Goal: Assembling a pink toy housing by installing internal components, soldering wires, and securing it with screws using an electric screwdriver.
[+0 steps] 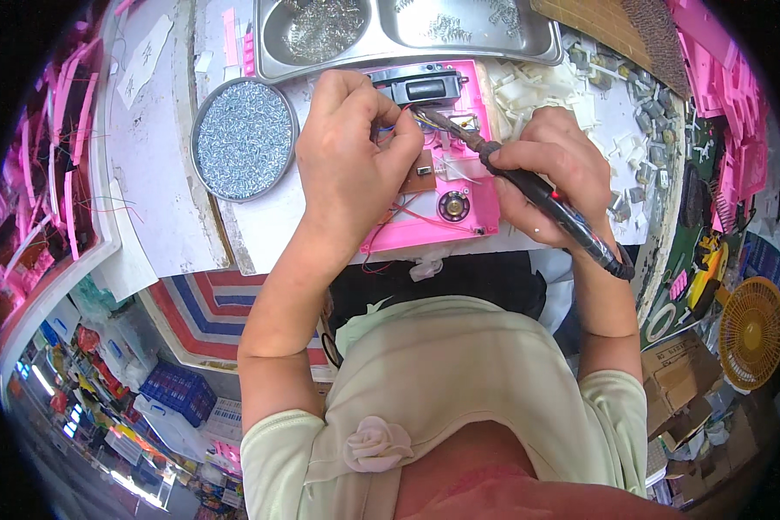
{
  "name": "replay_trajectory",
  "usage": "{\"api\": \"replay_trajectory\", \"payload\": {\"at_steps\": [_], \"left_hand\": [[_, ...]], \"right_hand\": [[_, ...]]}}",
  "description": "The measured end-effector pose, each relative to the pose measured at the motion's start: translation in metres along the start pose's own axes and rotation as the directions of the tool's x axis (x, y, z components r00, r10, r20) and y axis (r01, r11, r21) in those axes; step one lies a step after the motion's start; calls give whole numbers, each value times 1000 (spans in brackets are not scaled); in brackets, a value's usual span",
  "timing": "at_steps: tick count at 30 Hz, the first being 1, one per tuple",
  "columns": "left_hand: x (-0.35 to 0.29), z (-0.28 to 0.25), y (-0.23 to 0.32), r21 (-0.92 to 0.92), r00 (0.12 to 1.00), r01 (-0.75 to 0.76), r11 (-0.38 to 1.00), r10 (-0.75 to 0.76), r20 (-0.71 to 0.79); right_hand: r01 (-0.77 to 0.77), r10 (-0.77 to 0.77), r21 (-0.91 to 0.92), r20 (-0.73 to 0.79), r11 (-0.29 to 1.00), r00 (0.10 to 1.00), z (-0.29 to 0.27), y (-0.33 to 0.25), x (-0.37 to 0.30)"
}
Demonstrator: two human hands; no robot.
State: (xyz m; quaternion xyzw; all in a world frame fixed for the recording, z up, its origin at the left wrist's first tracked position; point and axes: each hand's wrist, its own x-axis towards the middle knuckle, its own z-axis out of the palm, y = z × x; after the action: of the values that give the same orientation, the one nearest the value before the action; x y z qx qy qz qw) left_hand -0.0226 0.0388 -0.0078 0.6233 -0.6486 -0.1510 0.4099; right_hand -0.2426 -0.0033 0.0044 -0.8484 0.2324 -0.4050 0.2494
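Note:
A pink plastic housing [416,234] lies on the white worktable, its inner side facing up. Inside it are a small round speaker [452,206], a brown circuit board [419,176] and thin wires; a black part with a rounded slot [420,87] is at its far end. My right hand [559,160] grips a soldering iron [553,201] by its black handle, with the tip pointing far-left into the housing. Close to that tip, my left hand [351,143] pinches thumb and forefinger together above the housing. Whatever is between those fingertips is hidden, though thin wires show beside them.
A round dish of small silvery screws [243,140] stands to the left. Beyond the housing is a metal tray [407,59] with springs in two compartments. White plastic pieces and small grey parts [648,113] are heaped at the right. A yellow fan [751,334] stands lower right.

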Motion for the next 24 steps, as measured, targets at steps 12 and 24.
{"api": "replay_trajectory", "payload": {"at_steps": [12,24], "left_hand": [[-1,2,-2,12,1000,-16,1000,16,-12],[0,2,-3,25,999,-33,999,34,-23]], "right_hand": [[1,-1,-7,-8,1000,1000,-6,-3,-2],[3,-4,-16,-36,1000,999,-13,-8,-3]]}}
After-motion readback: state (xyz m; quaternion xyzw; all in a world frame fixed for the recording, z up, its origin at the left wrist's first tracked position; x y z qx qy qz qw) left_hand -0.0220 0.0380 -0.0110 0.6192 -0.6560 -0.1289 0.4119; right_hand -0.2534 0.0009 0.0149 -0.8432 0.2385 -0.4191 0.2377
